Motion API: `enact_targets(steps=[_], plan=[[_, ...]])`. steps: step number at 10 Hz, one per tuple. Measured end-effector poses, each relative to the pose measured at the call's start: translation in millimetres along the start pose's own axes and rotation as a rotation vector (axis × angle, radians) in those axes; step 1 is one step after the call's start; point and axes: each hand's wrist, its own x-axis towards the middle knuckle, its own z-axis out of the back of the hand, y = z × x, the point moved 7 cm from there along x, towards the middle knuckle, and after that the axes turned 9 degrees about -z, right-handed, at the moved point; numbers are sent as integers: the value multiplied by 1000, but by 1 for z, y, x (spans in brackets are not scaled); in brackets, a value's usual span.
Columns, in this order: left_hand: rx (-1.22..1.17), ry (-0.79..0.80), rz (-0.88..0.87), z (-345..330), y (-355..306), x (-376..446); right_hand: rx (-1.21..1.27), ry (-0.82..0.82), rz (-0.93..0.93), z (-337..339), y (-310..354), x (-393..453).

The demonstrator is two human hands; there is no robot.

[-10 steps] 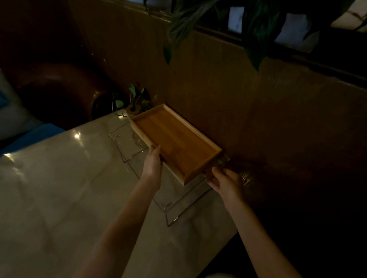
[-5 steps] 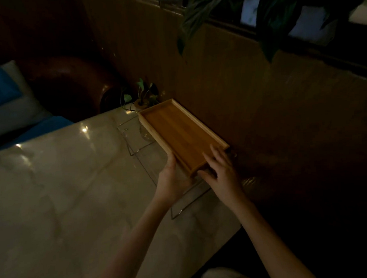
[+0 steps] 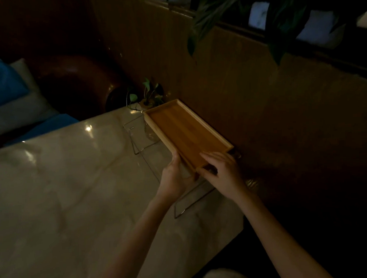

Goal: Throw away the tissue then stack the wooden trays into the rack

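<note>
A rectangular wooden tray lies on top of a thin wire rack at the table's far right, against the wooden wall. My left hand grips the tray's near left corner from the side and below. My right hand rests over the near short rim, fingers spread flat on the tray's floor and thumb under the edge. The rack's wire frame shows beside and below the tray. No tissue is in view.
The pale marble table stretches left. A small potted plant stands just behind the tray. A brown leather seat with blue and white cushions lies beyond. Large leaves hang overhead. Wooden wall panelling bounds the right.
The tray has gone from tilted in both hands to lying flatter on the rack. My right hand moved from the corner onto the tray's near rim. My left hand slid toward the near corner.
</note>
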Motion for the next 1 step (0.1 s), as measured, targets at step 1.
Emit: enact_targets(steps=[1], plan=[[30,53,18,28,-3,6,-9,77,25,8,23,17]])
